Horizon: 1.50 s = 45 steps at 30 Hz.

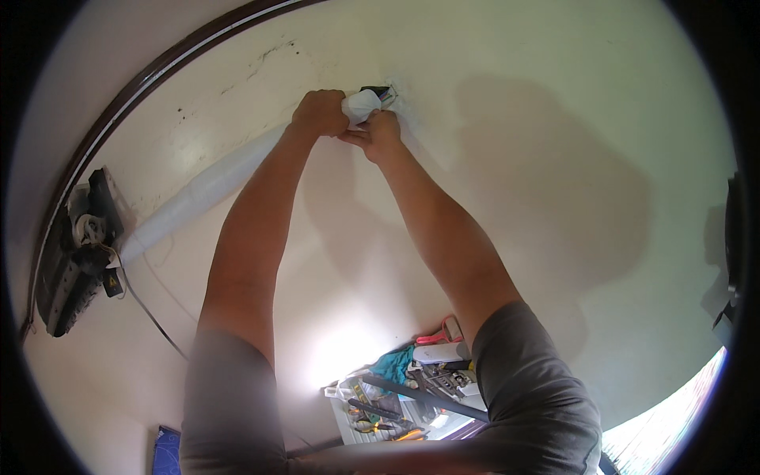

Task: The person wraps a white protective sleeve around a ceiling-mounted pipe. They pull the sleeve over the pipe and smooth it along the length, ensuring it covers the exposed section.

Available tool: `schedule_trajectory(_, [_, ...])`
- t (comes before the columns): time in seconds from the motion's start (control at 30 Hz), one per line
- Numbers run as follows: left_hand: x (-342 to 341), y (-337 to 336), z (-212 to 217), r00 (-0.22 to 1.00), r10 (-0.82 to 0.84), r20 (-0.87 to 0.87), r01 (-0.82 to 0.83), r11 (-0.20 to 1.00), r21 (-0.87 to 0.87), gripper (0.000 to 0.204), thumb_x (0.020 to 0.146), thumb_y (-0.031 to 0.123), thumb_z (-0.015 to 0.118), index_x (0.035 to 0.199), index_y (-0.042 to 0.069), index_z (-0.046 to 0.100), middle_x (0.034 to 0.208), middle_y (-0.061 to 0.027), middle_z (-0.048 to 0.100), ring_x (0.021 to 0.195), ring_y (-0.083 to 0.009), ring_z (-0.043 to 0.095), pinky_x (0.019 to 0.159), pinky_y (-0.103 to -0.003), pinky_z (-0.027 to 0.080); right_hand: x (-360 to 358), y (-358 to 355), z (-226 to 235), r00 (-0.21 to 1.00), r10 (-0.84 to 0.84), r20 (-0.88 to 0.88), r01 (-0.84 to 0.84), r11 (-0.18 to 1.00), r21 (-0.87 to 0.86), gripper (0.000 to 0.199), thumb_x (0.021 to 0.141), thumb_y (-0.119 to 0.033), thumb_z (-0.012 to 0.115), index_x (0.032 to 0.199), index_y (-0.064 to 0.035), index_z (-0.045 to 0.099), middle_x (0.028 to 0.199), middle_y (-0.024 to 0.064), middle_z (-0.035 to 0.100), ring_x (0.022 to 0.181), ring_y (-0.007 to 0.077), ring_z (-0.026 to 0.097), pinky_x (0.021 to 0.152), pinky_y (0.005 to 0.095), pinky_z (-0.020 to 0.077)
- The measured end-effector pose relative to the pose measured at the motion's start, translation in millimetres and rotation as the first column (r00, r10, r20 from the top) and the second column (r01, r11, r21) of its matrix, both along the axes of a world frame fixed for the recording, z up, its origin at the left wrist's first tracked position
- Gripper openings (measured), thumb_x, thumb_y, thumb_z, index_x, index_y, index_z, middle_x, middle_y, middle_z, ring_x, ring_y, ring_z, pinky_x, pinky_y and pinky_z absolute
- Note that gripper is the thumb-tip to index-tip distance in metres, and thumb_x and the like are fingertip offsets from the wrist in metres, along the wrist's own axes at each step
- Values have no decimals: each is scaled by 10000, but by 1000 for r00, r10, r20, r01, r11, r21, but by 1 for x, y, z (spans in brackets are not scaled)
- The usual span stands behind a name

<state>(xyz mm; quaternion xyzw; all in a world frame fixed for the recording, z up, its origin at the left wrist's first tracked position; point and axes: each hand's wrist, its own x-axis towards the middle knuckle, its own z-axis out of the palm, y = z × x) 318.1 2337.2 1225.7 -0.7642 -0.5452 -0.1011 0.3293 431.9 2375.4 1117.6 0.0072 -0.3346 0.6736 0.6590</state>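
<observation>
Indoor room, finished, lived-in type; home or small office, can't tell which. Evidence: smooth cream wall (pixel 522 348), scuffed at far left, with dark trim (pixel 150 79) curving along the left side (fisheye bend). Some install or repair work in it: broken-out opening (pixel 391 93) in the wall at the far end, white tube (pixel 210 182) running from there to a black unit (pixel 83 265) with loose cable at left. Hand tools (pixel 380 408) and a teal cloth (pixel 393 364) piled on a pale surface, near side. Bright daylight-like patch (pixel 673 404) near right.
</observation>
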Motion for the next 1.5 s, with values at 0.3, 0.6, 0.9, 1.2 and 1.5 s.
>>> schedule_trajectory(0.3, [4,-7,21,842,-97,531,332,868,-369,572,1023,421,580,1456,49,620,1365,-196,693,1247,-299,652,1103,-371,461,-15,-3,-5,968,-120,-219,101,990,-98,328,1053,-80,430,1354,50,428,1383,248,487,1186,478,616,981,660,613])
schedule_trajectory(0.6, [3,30,12,933,-181,311,254,944,-213,474,1117,332,399,1515,145,578,1410,-167,678,1299,-302,625,1134,-388,437,-44,23,-28,962,-105,-251,111,994,9,320,1016,-24,514,1332,10,545,1254,126,630,1175,274,653,1051,459,568])
schedule_trajectory(0.9, [8,16,12,917,-233,323,316,920,-234,423,1098,236,444,1495,271,587,1331,-179,700,1225,-295,659,1092,-394,468,-44,33,-24,975,-151,-162,132,984,-123,334,1019,-28,578,1353,-41,572,1169,83,660,988,207,671,886,346,599])
schedule_trajectory(1.2, [7,40,23,914,-210,347,281,944,-170,223,1009,255,559,1184,156,657,1113,-127,740,1057,-261,684,954,-384,509,-28,19,-30,998,3,68,0,999,-48,344,1076,-148,551,1393,-19,535,1178,121,651,1049,275,676,944,434,638])
schedule_trajectory(1.5, [25,54,41,988,-137,74,138,990,-1,219,920,230,667,1066,75,722,1016,-135,751,957,-267,702,887,-400,539,6,18,-39,983,-141,118,138,990,35,425,1072,-243,610,1357,63,533,1254,205,662,1104,346,717,932,518,648])
